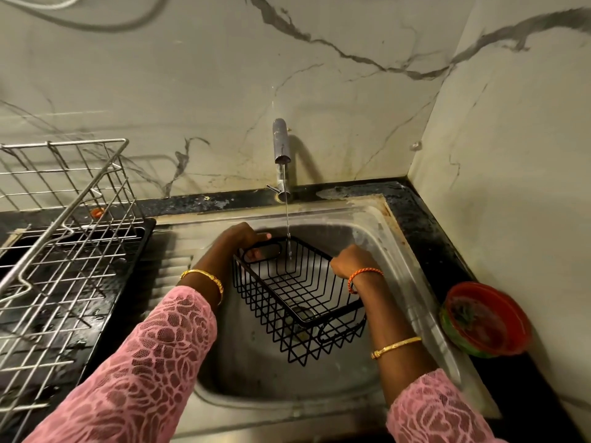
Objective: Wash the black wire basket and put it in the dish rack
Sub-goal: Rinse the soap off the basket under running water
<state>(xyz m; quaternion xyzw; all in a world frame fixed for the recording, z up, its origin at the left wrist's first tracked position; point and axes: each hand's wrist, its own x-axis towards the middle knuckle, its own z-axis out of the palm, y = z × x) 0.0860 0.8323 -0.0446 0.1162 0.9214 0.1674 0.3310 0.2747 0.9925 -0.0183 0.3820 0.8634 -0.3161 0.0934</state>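
Observation:
The black wire basket (289, 297) hangs over the steel sink (377, 225), its open top facing up. A thin stream of water from the tap (282, 145) falls into its far end. My left hand (241, 239) grips the far-left handle, fingers curled through the handle's opening. On the right rim, my right hand (350, 260) curls its fingers over the edge. The silver wire dish rack (60, 251) stands on a black tray to the left of the sink and holds nothing that I can see.
A red and green bowl (486, 319) sits on the dark counter right of the sink. Marble walls close in behind and on the right. A small orange item (97, 212) lies behind the rack.

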